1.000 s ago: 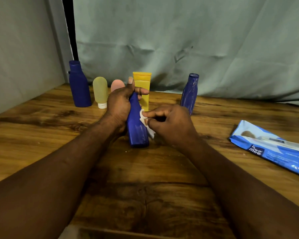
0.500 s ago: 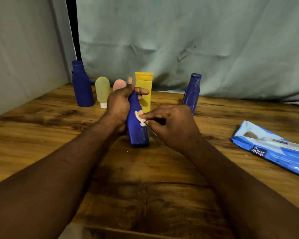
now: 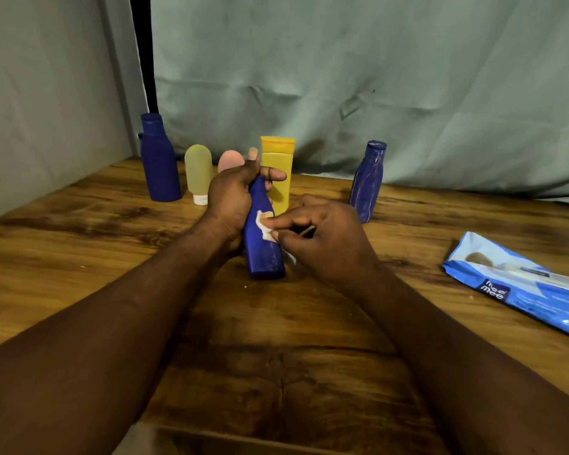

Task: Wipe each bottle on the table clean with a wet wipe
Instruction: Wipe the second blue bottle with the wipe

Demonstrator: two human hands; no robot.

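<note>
Blue bottle [image 3: 264, 254] under inspection sits near the middle of the desk [image 3: 79, 244], base down on the wood and body leaning away from us. We note the left hand [image 3: 230, 201] wrapped about its upper part. The left fingers [image 3: 273, 175] curl round the neck, so the cap is hidden from us. The right hand [image 3: 326, 244] comes in from the right side. Its fingers [image 3: 286, 221] and thumb pinch a small crumpled wet wipe [image 3: 264, 224] and hold it against the bottle's shoulder, on the side facing us. A little more white wipe shows below that hand, by the bottle's lower right side.

Behind the hands we record a row of containers standing along the back of the desk. From the left:
- a large dark blue bottle [image 3: 160, 162];
- just beside it, a pale yellow-green tube [image 3: 197, 172] standing on its white cap;
- a pink container [image 3: 230, 160], mostly hidden by the left hand;
- a yellow tube [image 3: 278, 159] with an orange top, directly behind the held bottle.

A slim blue bottle [image 3: 368, 182] stands apart to the right, leaning slightly. Well to the right, a blue pack of wipes [image 3: 519, 287] lies flat on the desk, partly cut by the frame edge. A grey-green cloth [image 3: 342, 77] hangs behind the desk.
</note>
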